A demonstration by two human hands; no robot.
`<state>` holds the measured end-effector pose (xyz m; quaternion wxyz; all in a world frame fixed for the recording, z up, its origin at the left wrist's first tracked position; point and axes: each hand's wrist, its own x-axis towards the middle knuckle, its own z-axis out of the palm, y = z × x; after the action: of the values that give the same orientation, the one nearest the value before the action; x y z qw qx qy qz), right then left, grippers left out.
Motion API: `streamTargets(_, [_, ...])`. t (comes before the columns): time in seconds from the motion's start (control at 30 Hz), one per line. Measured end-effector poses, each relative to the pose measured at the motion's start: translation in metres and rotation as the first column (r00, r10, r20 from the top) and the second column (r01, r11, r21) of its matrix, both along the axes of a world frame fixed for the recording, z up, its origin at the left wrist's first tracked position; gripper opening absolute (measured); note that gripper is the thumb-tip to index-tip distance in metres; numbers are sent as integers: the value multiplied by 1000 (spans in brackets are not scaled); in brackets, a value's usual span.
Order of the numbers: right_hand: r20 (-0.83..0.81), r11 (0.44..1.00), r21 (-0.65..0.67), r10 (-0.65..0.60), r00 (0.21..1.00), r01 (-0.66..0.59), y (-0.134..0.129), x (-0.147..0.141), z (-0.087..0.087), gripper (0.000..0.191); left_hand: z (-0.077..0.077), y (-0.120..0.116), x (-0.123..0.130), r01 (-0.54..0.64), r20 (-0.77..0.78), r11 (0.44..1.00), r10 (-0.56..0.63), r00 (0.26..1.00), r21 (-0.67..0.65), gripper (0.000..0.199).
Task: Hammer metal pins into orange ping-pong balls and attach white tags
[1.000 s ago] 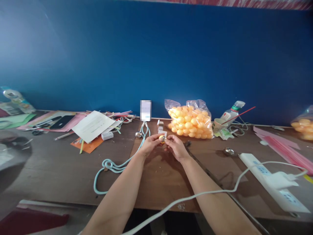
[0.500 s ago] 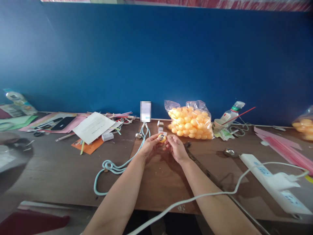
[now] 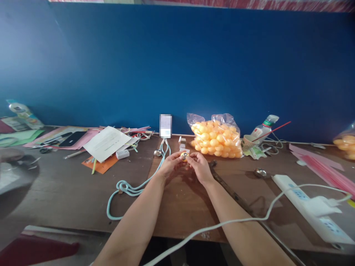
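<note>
A small orange-yellow ball with a shiny silver patch is held above the middle of the table. My left hand grips it from the left, thumb and fingers pinched on its side. From the right, my right hand presses its thumb and fingertips against it; the lower fingers are partly hidden. Just behind the hands lie small white blocks. A clear plastic bag of orange balls rests behind my right hand. One shiny silver lump sits left of my hands, another silver lump to the right.
A light-blue cord runs from a phone along the left. Papers and a dark phone lie farther left. At right are a power strip, a paper cup and a bottle. A white cable crosses over my right forearm.
My right hand has moved slightly left, its thumb and fingertips now against the ball. The ball has shifted a little in my fingers. The left hand stays nearly still.
</note>
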<state>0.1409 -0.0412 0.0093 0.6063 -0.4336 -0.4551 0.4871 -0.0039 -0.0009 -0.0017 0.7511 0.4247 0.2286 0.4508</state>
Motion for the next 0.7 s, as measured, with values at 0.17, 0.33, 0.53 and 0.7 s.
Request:
streamTargets(0.17, [50, 999, -22, -25, 998, 26, -2, -3, 3, 35, 1, -1, 2, -29, -39, 999, 29, 999, 22, 42])
streamTargets(0.33, [79, 998, 26, -65, 995, 63, -1, -2, 2, 33, 2, 2, 3, -95, -7, 995, 95, 995, 1, 41])
streamTargets(0.53, [173, 969, 125, -235, 957, 215, 4, 10, -2, 30, -1, 20, -8, -493, 147, 850, 520, 841, -185, 27])
streamTargets(0.7, [624, 954, 284, -258, 737, 94, 5, -5, -13, 18, -5, 26, -12, -561, 158, 789, 605, 781, -250, 19])
